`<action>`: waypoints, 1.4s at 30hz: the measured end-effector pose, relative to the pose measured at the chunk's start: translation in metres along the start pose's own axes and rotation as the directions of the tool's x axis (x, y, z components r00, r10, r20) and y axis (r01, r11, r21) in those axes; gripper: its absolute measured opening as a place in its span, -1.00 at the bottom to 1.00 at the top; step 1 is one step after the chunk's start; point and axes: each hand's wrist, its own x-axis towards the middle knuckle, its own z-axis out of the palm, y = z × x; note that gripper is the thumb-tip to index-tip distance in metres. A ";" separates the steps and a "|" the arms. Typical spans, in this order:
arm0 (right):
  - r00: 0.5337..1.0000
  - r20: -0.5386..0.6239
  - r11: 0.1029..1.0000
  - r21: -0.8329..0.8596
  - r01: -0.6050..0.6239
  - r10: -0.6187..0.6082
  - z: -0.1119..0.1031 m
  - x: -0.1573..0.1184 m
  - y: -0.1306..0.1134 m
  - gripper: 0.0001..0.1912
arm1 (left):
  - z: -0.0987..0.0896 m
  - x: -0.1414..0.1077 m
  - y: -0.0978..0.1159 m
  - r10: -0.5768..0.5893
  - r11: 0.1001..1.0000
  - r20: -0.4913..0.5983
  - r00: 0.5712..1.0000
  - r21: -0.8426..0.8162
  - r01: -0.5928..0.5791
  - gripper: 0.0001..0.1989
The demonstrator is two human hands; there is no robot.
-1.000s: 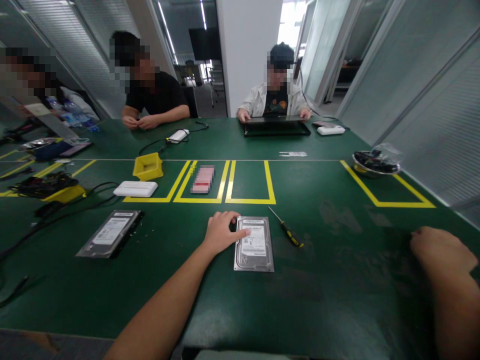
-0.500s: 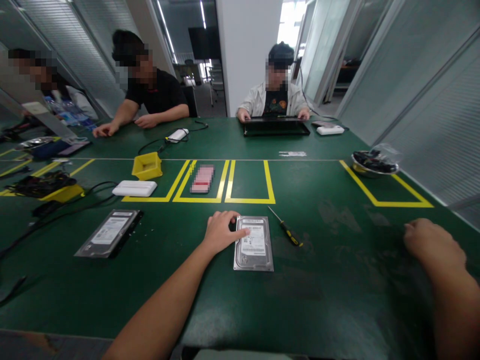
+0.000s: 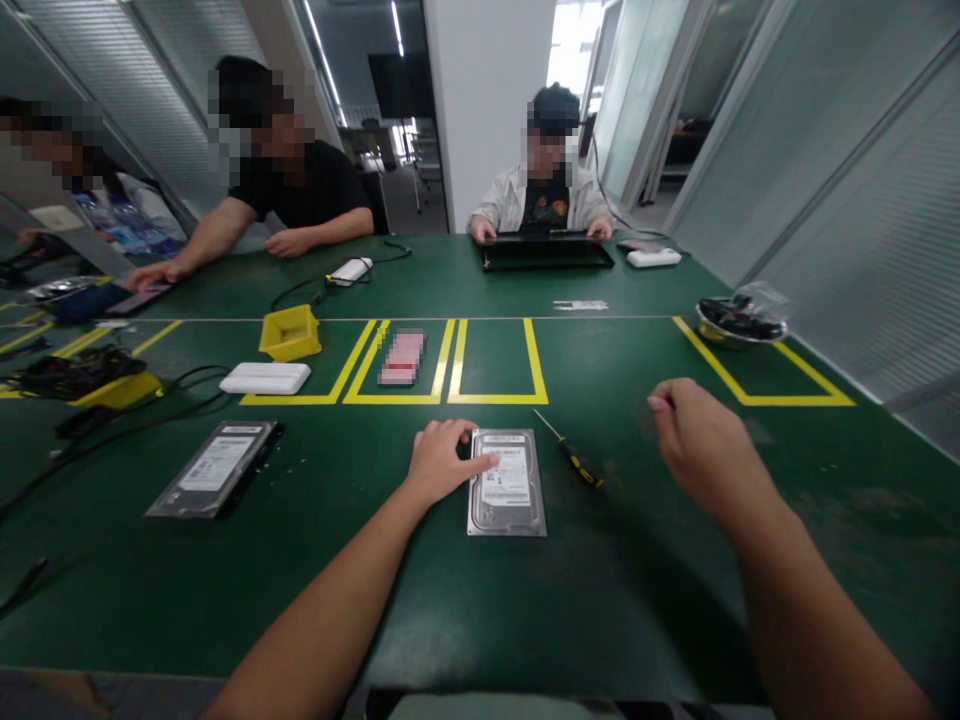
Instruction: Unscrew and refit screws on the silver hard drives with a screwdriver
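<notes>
A silver hard drive (image 3: 517, 500) with a white label lies flat on the green table (image 3: 465, 620). My left hand (image 3: 442, 462) grips its upper left edge, thumb over the label. Just right of the drive rests a black and yellow screwdriver (image 3: 581, 468), tip pointing up and left. Farther right, my right hand (image 3: 694, 435) is above the table with its fingers curled together; whether something small is inside is hidden. A second hard drive (image 3: 217, 465) lies at the left.
Beyond the drive are yellow tape frames (image 3: 497, 399), a pink phone (image 3: 403, 357), a yellow bin (image 3: 290, 333), and a white power bank (image 3: 265, 378). A metal bowl (image 3: 739, 330) holds dark parts at right. Across the table, a person holds a black tray (image 3: 547, 256).
My right hand has moved left, closer to the screwdriver. My left hand stays on the drive. The person at the upper left has reached an arm farther left.
</notes>
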 end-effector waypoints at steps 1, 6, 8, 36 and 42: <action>0.999 0.009 0.999 0.041 0.034 -0.034 -0.001 0.002 -0.013 -0.85 | 0.000 -0.001 0.000 0.000 1.000 -0.001 1.000 -0.002 0.000 -0.45; 0.990 0.031 0.958 0.258 0.127 -0.139 0.000 0.006 -0.067 -0.85 | -0.003 -0.003 0.000 0.010 1.000 -0.005 1.000 -0.006 -0.010 -0.44; 0.980 0.049 0.933 0.320 0.166 -0.191 0.005 0.005 -0.081 -0.85 | -0.003 -0.004 -0.001 0.014 1.000 -0.003 1.000 -0.001 -0.014 -0.43; 0.949 0.252 0.580 0.809 -0.100 -0.189 0.078 -0.039 -0.103 -0.83 | 0.001 -0.043 0.032 0.511 0.794 -0.455 0.730 -0.075 -0.603 -0.89; 0.943 0.272 0.497 0.855 -0.145 -0.193 0.078 -0.041 -0.105 -0.82 | 0.001 -0.044 0.037 0.499 0.797 -0.473 0.726 -0.079 -0.599 -0.91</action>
